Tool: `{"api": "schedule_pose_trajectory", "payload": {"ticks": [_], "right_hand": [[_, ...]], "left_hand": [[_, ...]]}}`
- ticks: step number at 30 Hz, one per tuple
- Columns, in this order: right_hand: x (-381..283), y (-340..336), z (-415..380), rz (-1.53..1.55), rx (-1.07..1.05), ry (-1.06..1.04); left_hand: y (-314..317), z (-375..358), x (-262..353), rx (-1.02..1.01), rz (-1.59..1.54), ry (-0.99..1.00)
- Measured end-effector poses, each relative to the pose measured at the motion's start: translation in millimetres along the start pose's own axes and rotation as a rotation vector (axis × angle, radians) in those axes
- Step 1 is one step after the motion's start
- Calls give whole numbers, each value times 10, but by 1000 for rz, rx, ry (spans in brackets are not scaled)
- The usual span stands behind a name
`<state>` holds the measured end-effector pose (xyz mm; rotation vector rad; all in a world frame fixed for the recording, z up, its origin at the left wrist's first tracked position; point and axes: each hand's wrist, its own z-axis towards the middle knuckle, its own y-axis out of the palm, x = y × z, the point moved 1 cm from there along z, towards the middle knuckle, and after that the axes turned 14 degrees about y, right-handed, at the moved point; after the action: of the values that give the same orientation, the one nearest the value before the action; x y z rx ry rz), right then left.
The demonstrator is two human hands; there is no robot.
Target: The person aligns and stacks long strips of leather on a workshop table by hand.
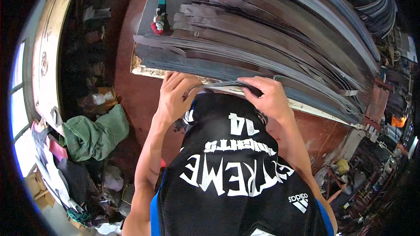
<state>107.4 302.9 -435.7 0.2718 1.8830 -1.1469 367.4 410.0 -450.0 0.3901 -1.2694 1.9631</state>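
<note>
At the near edge of a long worktable (pixel 151 72), a thin bundle of grey strips (pixel 223 84) stretches between my two hands, close in front of my body. My left hand (pixel 178 91) is closed round its left end, fingers curled over the top. Further right, my right hand (pixel 269 96) pinches the same bundle between thumb and fingers. Just behind them, stacked long dark strips (pixel 197 64) run along the tabletop. More layered strips (pixel 262 26) lie across the table beyond.
A small item with a green end and red wrapping (pixel 159 15) lies near the table's left corner. Green sacking (pixel 94 133) is heaped on the left. Cluttered odds and ends (pixel 350 179) fill the lower right, and coiled strips (pixel 374 13) stand at the far right.
</note>
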Motion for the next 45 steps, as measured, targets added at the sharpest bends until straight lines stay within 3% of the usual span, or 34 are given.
{"api": "schedule_pose_trajectory", "payload": {"ticks": [12, 15, 17, 24, 45], "right_hand": [[139, -13, -55, 3, 59, -172], [109, -45, -89, -56, 88, -218], [102, -53, -103, -77, 127, -285], [188, -38, -116, -71, 210, -435], [167, 52, 107, -73, 132, -487]], "left_hand": [[147, -99, 348, 158, 115, -76], [152, -135, 428, 191, 164, -34], [167, -149, 476, 239, 257, 98], [220, -225, 610, 271, 292, 115], [110, -141, 381, 376, 156, -1]]}}
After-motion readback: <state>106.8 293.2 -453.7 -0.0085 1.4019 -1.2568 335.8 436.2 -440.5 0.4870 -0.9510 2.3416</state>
